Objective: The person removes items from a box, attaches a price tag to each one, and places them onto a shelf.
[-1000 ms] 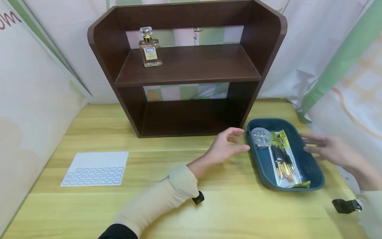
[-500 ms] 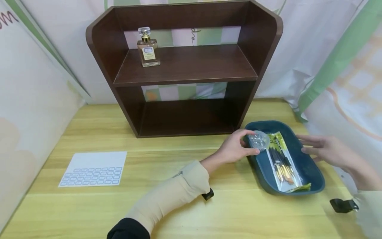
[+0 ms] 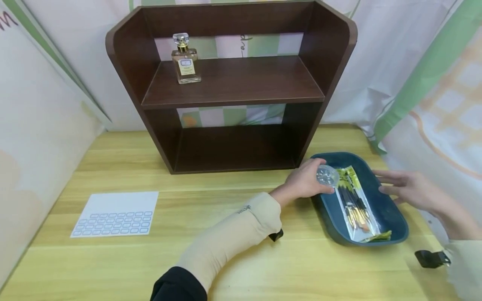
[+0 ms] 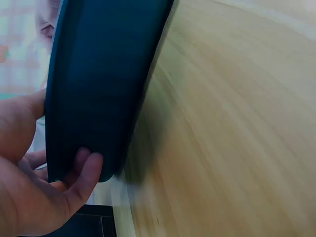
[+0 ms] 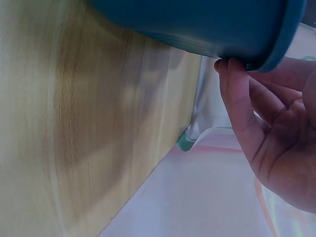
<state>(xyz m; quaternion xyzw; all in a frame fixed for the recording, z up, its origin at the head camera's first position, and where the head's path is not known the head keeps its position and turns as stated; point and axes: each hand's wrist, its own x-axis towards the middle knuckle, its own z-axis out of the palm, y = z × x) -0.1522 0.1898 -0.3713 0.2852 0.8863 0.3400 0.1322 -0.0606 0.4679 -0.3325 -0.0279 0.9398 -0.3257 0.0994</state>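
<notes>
A dark teal plastic basket (image 3: 393, 217) stands on the table at the right. In it lie a round clear plastic case (image 3: 327, 175) and a clear packet of slim brushes (image 3: 355, 209). My left hand (image 3: 306, 179) reaches over the basket's left rim and holds the case between thumb and fingers. In the left wrist view the case is hidden, while some fingertips (image 4: 89, 170) touch the basket's outer wall. At the opposite side, my right hand (image 3: 412, 190) has its fingers fairly straight, with fingertips (image 5: 231, 66) touching the wall below the rim.
A dark brown two-tier shelf (image 3: 233, 100) stands at the back of the wooden table (image 3: 241, 267). A perfume bottle (image 3: 186, 62) is upright on its upper tier, at the left. A sheet of blue-framed labels (image 3: 116, 215) lies on the left. Patterned cloth (image 3: 433, 104) hangs around the table.
My left hand has moved right, from beside the basket over its left rim, and taken hold of the clear case. The basket has shifted slightly. My right hand has stayed at its side.
</notes>
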